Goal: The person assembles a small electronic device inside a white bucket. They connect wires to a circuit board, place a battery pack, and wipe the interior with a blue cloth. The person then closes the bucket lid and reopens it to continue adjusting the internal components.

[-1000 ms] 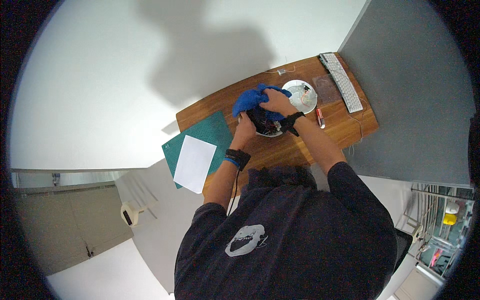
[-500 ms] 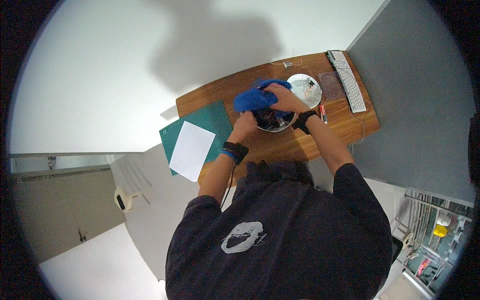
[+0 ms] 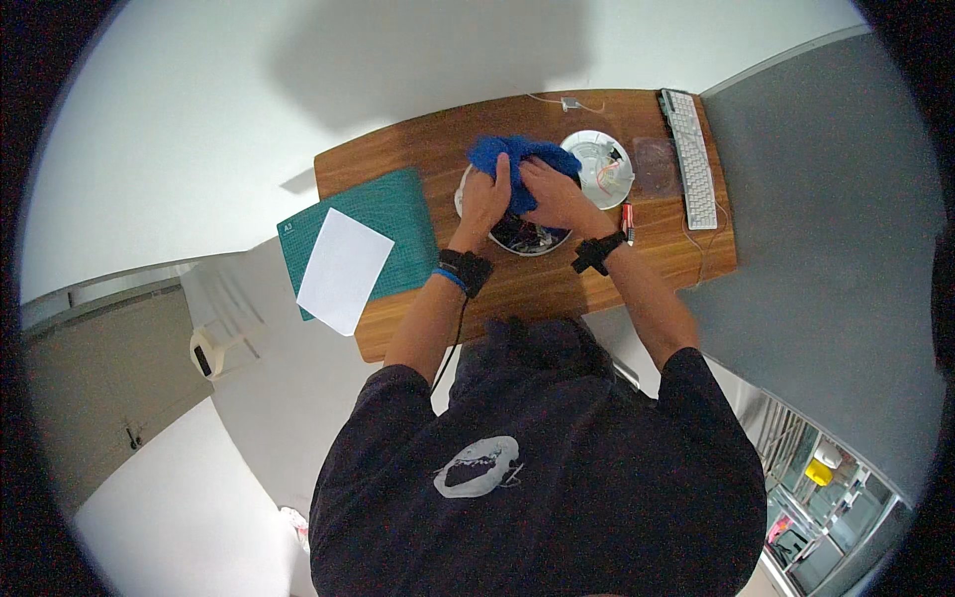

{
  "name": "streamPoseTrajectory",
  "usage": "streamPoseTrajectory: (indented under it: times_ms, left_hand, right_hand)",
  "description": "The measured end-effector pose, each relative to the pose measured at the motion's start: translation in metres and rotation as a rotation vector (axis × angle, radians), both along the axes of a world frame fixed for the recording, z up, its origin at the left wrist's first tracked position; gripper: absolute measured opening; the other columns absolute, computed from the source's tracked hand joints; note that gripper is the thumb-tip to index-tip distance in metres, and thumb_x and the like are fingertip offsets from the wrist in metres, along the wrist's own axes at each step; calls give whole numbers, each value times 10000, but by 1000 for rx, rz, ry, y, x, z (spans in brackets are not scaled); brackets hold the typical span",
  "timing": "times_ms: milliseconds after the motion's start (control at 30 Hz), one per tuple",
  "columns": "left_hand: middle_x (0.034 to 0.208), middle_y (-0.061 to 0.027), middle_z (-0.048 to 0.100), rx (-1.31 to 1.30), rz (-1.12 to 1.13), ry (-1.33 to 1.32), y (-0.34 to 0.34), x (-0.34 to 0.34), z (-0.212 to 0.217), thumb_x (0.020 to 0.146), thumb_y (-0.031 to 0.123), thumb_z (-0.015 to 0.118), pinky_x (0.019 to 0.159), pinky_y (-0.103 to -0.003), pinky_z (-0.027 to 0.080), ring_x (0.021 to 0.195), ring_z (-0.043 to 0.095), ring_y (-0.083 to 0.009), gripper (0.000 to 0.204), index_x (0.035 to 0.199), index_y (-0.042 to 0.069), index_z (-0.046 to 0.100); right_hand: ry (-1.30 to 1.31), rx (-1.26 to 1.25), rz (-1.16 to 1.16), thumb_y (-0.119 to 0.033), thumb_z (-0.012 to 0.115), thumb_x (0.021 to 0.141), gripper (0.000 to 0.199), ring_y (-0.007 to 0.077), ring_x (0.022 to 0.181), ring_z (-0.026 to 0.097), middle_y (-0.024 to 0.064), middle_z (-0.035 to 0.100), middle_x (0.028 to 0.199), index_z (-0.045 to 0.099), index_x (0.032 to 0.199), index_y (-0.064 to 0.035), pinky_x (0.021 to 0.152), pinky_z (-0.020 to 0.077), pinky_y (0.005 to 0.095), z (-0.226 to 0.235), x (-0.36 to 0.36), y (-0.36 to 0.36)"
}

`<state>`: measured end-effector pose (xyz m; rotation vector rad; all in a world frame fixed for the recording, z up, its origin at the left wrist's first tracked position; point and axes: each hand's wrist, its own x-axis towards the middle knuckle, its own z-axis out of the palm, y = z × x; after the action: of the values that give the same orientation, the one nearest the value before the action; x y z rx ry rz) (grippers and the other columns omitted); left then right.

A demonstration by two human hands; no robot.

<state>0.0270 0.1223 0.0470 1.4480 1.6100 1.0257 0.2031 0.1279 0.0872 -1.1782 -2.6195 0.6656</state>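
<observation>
A bunched blue cloth (image 3: 542,154) lies over the far part of a round, white-rimmed housing (image 3: 537,252) with dark parts and wires inside. My left hand (image 3: 484,202) grips the cloth's left side, its thumb pointing up along the fabric. On the other side, my right hand (image 3: 553,197) has its fingers bent into the cloth, close to the left one. Both hands are over the housing, and the cloth and hands hide much of its inside. Just beyond my right hand is a white round dish-like part (image 3: 602,177) with thin wires in it.
A white keyboard (image 3: 689,154) lies at the table's right end, beside a clear plastic tray (image 3: 655,166). A red-and-black marker-like item (image 3: 628,224) is near my right wrist. White paper (image 3: 343,271) rests on a green cutting mat (image 3: 403,224) at left. A small white connector (image 3: 570,103) lies at the back.
My left hand has moved from the housing's left rim up onto the cloth. The cloth has shifted and bunched between both hands. The whole view has moved slightly.
</observation>
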Motion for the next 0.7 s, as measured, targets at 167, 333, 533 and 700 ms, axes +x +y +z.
streamPoseTrajectory:
  times_ms: [167, 333, 533, 700]
  left_hand:
    - [850, -283, 677, -24, 129, 60, 0, 12, -8, 1063, 468, 407, 740, -554, 475, 813, 633, -490, 597, 868, -45, 643]
    - [845, -298, 674, -292, 104, 264, -6, 1, 13, 1063, 492, 386, 735, -570, 480, 816, 639, -498, 662, 797, -56, 645]
    - [920, -299, 677, -170, 29, 226, -1, -7, -7, 1057, 502, 418, 793, -550, 488, 900, 636, -501, 615, 942, -54, 652]
    - [1015, -295, 682, -223, -48, 19, 17, 14, 4, 1048, 523, 437, 851, -521, 487, 992, 629, -504, 605, 1082, -48, 634]
  right_hand:
    - [40, 20, -15, -261, 854, 662, 866, 425, 1365, 459, 263, 537, 1400, 491, 1386, 47, 1174, 379, 453, -19, 5, 9]
    - [68, -129, -167, -249, 824, 750, 796, 415, 1340, 497, 245, 530, 1414, 469, 1430, -38, 1138, 407, 467, 0, 30, 10]
    - [-11, -455, -367, -346, 813, 769, 918, 450, 1283, 542, 274, 440, 1475, 343, 1498, -43, 1073, 462, 489, -16, 48, 2]
    - [13, -363, -447, -359, 824, 747, 953, 478, 1261, 542, 295, 466, 1421, 309, 1474, -20, 1046, 472, 500, -44, 44, 10]
